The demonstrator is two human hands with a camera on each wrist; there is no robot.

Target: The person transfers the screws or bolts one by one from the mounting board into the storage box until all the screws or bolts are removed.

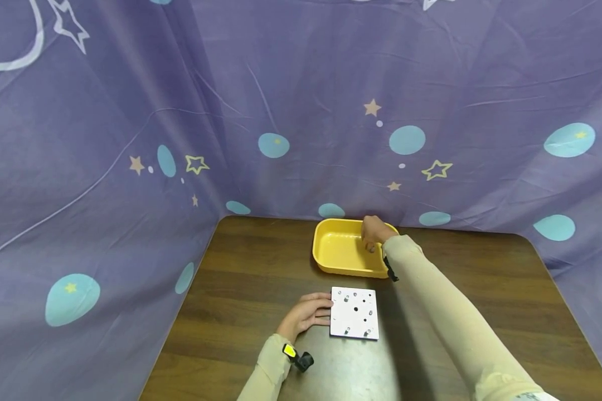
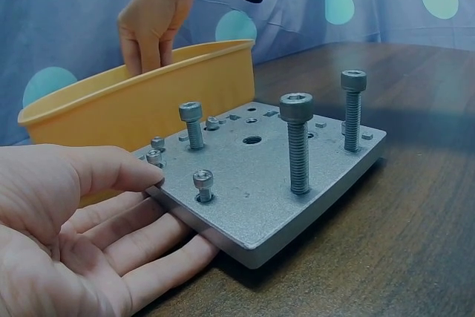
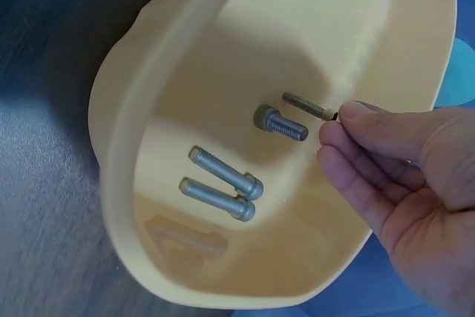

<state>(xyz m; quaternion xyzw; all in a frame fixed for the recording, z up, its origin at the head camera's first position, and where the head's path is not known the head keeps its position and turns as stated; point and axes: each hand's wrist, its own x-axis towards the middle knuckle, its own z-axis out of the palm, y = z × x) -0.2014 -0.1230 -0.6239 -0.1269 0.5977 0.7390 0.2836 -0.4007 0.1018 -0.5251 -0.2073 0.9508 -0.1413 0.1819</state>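
A square metal plate (image 2: 245, 191) rests on the table, with socket-head bolts of different sizes standing in some holes; a tall bolt (image 2: 298, 142) is near its front. My left hand (image 1: 308, 314) holds the plate's left edge, thumb at the top rim and fingers at the side and underside. My right hand (image 1: 375, 229) reaches down into a yellow tray (image 3: 122, 146) behind the plate. Between thumb and index finger it pinches the end of a thin bolt (image 3: 308, 106). A short thick bolt (image 3: 280, 123) lies beside that, and two longer bolts (image 3: 223, 172) lie side by side.
The brown wooden table (image 1: 251, 278) meets a purple patterned curtain (image 1: 301, 167) along its back and left edges. The tray's back rim stands close to the curtain. My right forearm (image 1: 446, 312) crosses over the table right of the plate.
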